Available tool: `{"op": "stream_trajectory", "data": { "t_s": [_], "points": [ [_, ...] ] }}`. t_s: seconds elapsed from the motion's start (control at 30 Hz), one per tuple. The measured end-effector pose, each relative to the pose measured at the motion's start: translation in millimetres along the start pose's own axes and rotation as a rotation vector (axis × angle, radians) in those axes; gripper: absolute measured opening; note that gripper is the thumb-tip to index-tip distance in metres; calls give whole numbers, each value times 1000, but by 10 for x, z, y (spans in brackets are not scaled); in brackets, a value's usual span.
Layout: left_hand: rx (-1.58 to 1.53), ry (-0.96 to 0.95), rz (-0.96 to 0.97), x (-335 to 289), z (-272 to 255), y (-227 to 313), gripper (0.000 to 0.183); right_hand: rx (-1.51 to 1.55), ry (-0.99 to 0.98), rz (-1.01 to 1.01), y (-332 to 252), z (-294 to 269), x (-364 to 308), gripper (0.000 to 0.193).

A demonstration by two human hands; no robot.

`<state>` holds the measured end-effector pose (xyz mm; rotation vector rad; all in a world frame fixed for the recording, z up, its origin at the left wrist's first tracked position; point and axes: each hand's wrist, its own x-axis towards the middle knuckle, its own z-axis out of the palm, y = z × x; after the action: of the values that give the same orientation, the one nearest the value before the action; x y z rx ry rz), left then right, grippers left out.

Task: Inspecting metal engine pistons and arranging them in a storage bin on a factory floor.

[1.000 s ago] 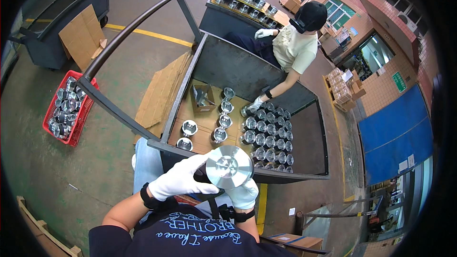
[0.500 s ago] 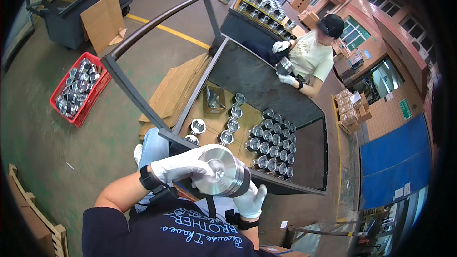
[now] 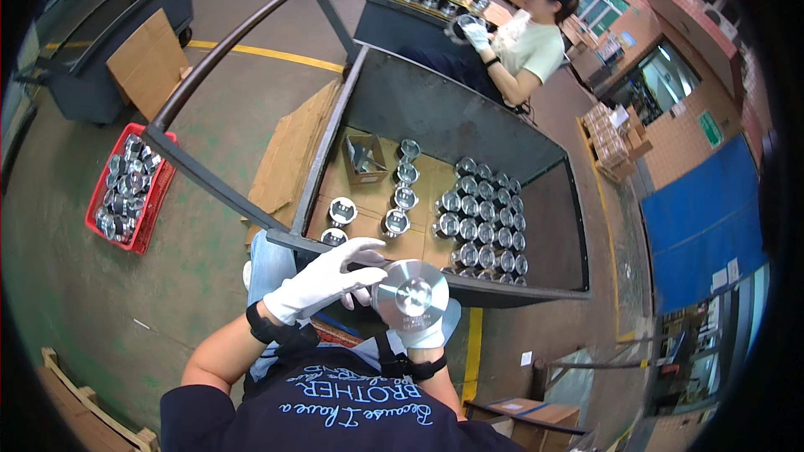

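1. Hands, both white-gloved. Left hand [image 3: 328,279]: half open, thumb and fingers parted beside the left edge of the piston [image 3: 410,295]; from here I cannot tell whether a fingertip touches. Right hand [image 3: 425,336]: beneath the piston, apparently holding it, its fingers mostly hidden.
2. Position: the piston is raised before the chest, at the near side of the metal cart [image 3: 548,292], crown upward.
3. Change: half a second ago the left thumb lay across the crown and the grooved side showed; the thumb is now off and the crown fully exposed. Judged from this, the right hand alone carries the weight.
4. Surroundings: close rows of pistons [image 3: 486,211] inside the cart; opposite, a co-worker's hand [image 3: 476,35], now nearer the head, with another piston [image 3: 460,28].
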<state>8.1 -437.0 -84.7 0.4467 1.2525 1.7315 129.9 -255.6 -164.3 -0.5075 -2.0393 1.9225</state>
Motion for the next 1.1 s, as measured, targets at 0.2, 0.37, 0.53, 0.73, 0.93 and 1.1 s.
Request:
{"op": "stream_trajectory", "data": {
  "t_s": [0.2, 0.37, 0.53, 0.73, 0.93, 1.1],
  "points": [
    [40, -36, -189, -49, 46, -310, 56, 349, 130, -20, -151, -107, -1, 39],
    [85, -123, -247, -34, 160, -278, 62, 650, 114, 82, -244, -176, 11, 57],
    [-379, -292, -319, 7, 234, -425, 57, 896, 282, 105, -530, -33, 104, 60],
    [-795, -164, -146, 50, 125, -765, 59, 222, 170, -364, -611, 25, 124, 62],
    [-503, -73, -123, 15, 25, -659, 67, 37, 353, -475, -676, 1, 49, 42],
    [-652, -172, -39, -11, -256, -656, 63, -109, 254, -549, -628, 205, -120, 28]
  ]
}}
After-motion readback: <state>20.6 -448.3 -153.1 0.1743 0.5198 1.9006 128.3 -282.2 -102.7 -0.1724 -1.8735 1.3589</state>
